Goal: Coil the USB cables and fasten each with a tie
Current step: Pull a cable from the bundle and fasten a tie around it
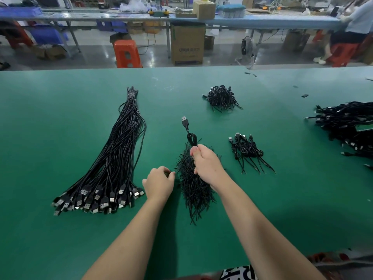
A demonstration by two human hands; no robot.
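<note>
My right hand (206,165) grips a coiled black USB cable (190,138); its loop and USB plug (184,120) stick up past my fingers. Under that hand lies a heap of black ties (193,188) on the green table (60,229). My left hand (158,183) sits at the left edge of the heap, fingertips curled together at the ties; whether they pinch one I cannot tell. A long bundle of straight USB cables (113,158) lies to the left, plugs toward me. Tied coils (247,149) lie to the right.
A second pile of black ties or coils (222,98) sits farther back. A large tangle of cables (347,126) lies at the right edge. Beyond the table's far edge are an orange stool (127,53), a cardboard box (187,45) and another workbench.
</note>
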